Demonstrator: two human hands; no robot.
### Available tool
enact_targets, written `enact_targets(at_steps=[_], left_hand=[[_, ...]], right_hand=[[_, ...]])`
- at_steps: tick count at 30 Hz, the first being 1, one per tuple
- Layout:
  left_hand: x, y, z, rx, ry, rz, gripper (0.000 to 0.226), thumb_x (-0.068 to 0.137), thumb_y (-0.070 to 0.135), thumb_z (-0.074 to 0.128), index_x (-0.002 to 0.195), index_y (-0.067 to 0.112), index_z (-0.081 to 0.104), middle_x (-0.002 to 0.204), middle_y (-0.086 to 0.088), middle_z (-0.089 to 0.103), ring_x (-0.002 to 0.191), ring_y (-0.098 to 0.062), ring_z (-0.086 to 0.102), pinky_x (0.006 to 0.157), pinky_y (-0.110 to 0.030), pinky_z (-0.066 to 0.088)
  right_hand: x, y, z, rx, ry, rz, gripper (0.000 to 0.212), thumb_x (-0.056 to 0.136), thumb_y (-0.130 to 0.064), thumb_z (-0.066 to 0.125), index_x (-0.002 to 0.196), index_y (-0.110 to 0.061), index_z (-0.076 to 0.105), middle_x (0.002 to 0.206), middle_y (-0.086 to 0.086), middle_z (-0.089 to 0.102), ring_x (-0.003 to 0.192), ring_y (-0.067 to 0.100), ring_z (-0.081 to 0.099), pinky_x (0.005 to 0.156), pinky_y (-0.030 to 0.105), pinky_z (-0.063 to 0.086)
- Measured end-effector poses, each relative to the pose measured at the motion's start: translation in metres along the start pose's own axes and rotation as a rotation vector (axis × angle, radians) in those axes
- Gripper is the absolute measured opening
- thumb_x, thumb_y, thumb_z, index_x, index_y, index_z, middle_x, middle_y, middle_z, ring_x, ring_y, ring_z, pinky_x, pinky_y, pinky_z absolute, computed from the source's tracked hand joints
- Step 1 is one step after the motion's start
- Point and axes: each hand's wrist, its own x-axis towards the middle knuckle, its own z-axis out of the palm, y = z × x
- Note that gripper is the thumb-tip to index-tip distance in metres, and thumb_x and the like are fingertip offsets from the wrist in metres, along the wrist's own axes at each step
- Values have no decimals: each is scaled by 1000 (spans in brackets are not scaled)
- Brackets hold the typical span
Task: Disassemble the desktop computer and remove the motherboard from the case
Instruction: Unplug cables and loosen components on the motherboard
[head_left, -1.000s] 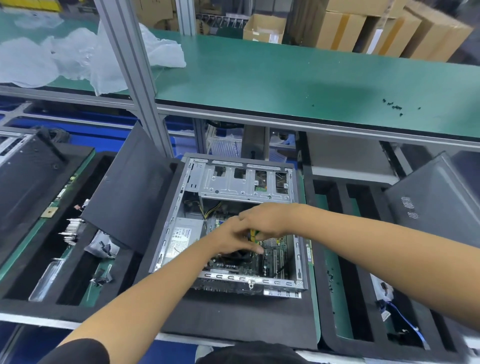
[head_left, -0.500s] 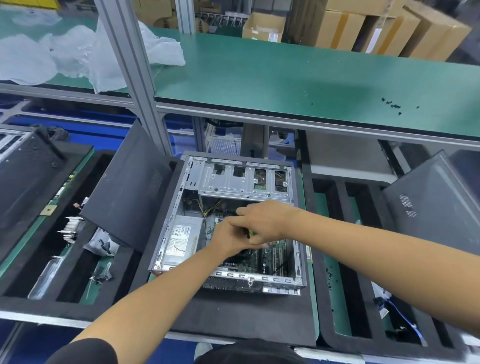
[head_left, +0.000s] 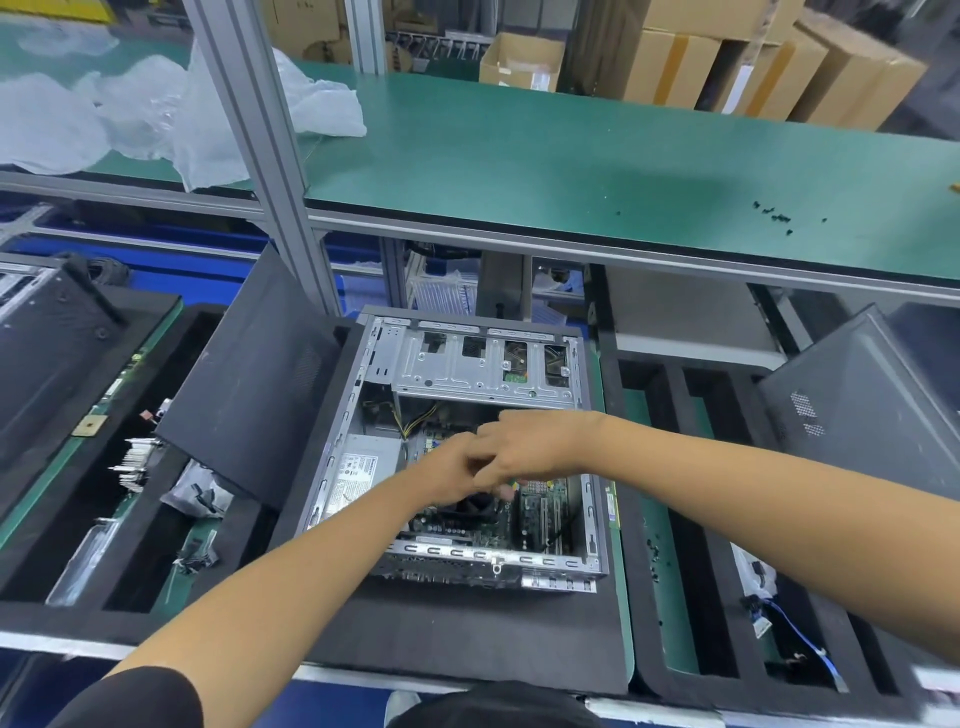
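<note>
The open desktop case (head_left: 488, 558) lies on its side on a black foam pad, with its green motherboard (head_left: 540, 514) still inside. A grey power supply (head_left: 358, 473) sits at the case's left and a metal drive cage (head_left: 467, 364) at its far end. Both of my hands are inside the case above the board and touch each other. My right hand (head_left: 540, 441) curls down, fingertips pinched at a small yellow connector (head_left: 512, 486). My left hand (head_left: 447, 467) is tucked under it, its fingers hidden.
A black side panel (head_left: 249, 384) leans against the case's left side, and another panel (head_left: 857, 395) stands at the right. Foam trays hold a heat sink (head_left: 132, 457) on the left and a blue cable (head_left: 800, 634) on the right. Above runs a green shelf (head_left: 571, 156) with loose screws (head_left: 774, 213), carried by an aluminium post (head_left: 260, 145).
Both hands stay at the same spot over the board. My left hand has closed in further under the right one, and the right hand's fingers have curled down more.
</note>
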Motion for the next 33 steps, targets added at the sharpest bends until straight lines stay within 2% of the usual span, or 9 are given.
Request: enact_targets(at_steps=[3,6,8,12,17,22,28,31,33], left_hand=[[3,-4,10,-20,121,-109,48,58,47,94,96,26,73,88,7,73,85,-19,69,73,-35,58],[8,-4,24,4,184,-153,83,54,51,94,121,16,59,98,19,60,100,-11,60,76,-10,49],[7,-3,30,49,262,-178,104,43,71,84,122,9,59,97,10,63,101,-11,61,82,-18,53],[7,-2,31,147,267,-260,101,27,95,68,86,13,70,73,-6,71,76,-16,69,66,-40,57],[5,-3,12,-128,75,-11,41,60,40,95,94,29,74,88,12,73,88,-6,68,79,-28,54],[7,-2,3,5,-2,-121,21,78,33,85,90,24,70,84,6,71,82,-10,65,72,-31,54],[-2,-6,9,-33,123,-191,37,60,45,95,81,32,67,78,16,69,76,-1,65,65,-19,51],[-1,-2,25,-19,247,-124,85,54,64,84,120,18,57,113,3,65,114,-18,60,99,-39,52],[7,1,32,135,242,-69,106,49,81,73,127,10,56,111,-3,66,111,-20,62,92,-41,55]], right_hand=[[0,2,2,13,-56,26,17,89,-17,67,103,-19,58,109,2,52,93,21,36,76,40,47],[7,-7,0,176,17,183,33,88,-33,66,115,-22,49,106,-2,44,89,17,40,66,34,41],[13,-9,1,208,-7,285,33,91,-35,63,115,-21,47,98,-2,44,77,16,43,60,34,36],[13,-9,-4,96,-131,419,26,98,-38,54,114,-19,51,74,-5,46,63,15,47,58,34,38],[7,-4,-11,156,-198,254,28,96,-17,60,123,-18,55,108,4,59,95,25,57,69,38,45],[0,5,-4,-43,-82,0,28,80,5,65,98,-16,59,106,3,52,90,24,48,59,36,36],[4,6,3,62,-18,73,30,83,-15,70,107,-26,55,106,-7,44,97,21,40,57,26,34],[12,-2,3,208,14,198,34,86,-31,66,113,-27,47,100,-5,43,88,19,42,56,27,26],[15,-5,-1,196,-6,268,26,90,-34,60,106,-26,41,94,-4,42,78,19,46,55,31,28]])
